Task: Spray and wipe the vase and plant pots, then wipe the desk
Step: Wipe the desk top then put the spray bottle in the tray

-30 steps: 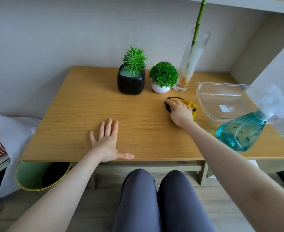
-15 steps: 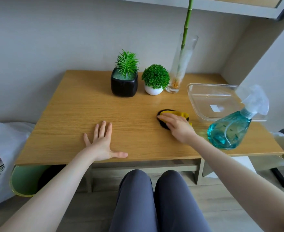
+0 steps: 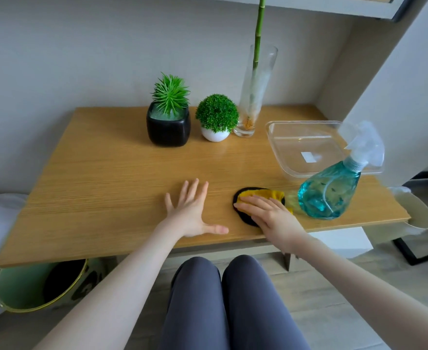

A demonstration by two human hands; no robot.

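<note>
The yellow-and-black cloth (image 3: 256, 198) lies flat on the wooden desk (image 3: 107, 178) near its front edge, its long axis running across the desk, black rounded end toward the left and yellow end toward the spray bottle (image 3: 330, 190). The right hand (image 3: 271, 215) presses on it with fingers straight and slightly spread, pointing left and away along the cloth; they rest on it rather than curl round it. Just left of the cloth, and apart from it, the left hand (image 3: 190, 213) lies palm down on the desk, 4 fingers apart and pointing away, thumb stretched toward the cloth. Just right of the cloth stands the teal spray bottle, leaning in this wide view, its clear trigger head toward the right. Beyond the bottle sits a clear plastic tray (image 3: 278, 140). At the back of the desk, well beyond the cloth, stand 3 things in a row: a black square pot (image 3: 168, 130) with a spiky plant, a white round pot (image 3: 214, 135) with a ball-shaped plant, and a tall glass vase (image 3: 254, 97) holding 1 upright green stalk.
</note>
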